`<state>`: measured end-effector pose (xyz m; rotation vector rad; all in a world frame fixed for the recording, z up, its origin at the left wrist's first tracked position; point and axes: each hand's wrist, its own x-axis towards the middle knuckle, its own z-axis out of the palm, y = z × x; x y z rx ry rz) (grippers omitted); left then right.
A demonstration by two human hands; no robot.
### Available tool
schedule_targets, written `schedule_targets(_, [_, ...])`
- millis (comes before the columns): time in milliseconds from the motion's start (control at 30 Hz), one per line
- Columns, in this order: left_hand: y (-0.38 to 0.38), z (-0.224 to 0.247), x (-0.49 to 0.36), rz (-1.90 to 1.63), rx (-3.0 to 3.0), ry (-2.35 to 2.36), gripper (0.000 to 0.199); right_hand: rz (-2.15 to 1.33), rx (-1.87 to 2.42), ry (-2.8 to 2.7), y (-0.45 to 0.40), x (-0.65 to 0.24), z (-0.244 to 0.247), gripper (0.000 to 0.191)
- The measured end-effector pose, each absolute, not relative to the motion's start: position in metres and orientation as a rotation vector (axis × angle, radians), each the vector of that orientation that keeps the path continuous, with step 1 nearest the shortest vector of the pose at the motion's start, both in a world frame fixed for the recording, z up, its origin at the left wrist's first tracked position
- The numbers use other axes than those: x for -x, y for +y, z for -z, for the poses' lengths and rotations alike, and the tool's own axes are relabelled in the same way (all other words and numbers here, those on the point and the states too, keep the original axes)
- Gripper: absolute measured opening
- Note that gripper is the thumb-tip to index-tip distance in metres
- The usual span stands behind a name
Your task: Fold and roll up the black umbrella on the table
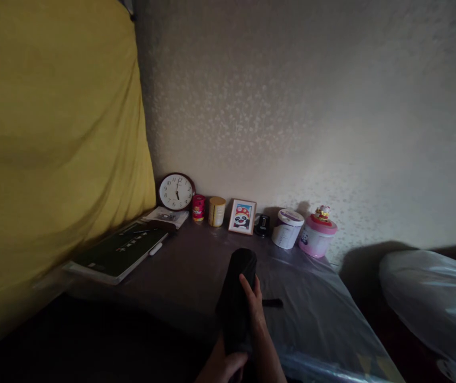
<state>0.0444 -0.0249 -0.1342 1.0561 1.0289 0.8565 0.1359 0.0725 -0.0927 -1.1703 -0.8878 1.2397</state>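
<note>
A long, dark black bundle (238, 287) with a rounded top is held tilted over the near edge of the table; its exact kind is too dark to make out. My right hand (254, 300) grips its right side, fingers against the upper half. Lower down, my left hand (228, 366) is closed around the bottom end, with the thumb across it. A short dark strip (272, 303) shows just right of my right hand; whether it joins the bundle I cannot tell.
On the plastic-covered table (196, 266) stand a clock (176, 191), red can (198, 208), yellow tin (216, 211), framed panda picture (242, 217), small black item (263, 225), white tub (287, 229) and pink tub (317, 236). A green board (119, 250) lies left, near a yellow curtain (60, 122).
</note>
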Motion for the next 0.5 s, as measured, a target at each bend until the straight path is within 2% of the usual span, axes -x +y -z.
schedule_targets(133, [-0.024, 0.136, -0.055, -0.983, -1.297, 1.287, 0.072, -1.083, 1.212, -1.018, 0.07, -0.134, 0.092, 0.085])
schedule_targets(333, [-0.023, 0.14, -0.05, -0.778, -1.607, 1.537, 0.087, -1.067, 1.225, -0.936, 0.068, -0.132, 0.09, 0.089])
schedule_targets(500, [-0.026, 0.112, -0.043, -0.974, -1.345, 1.153, 0.074, -1.175, 1.182, -0.84, 0.062, -0.141, 0.082, 0.07])
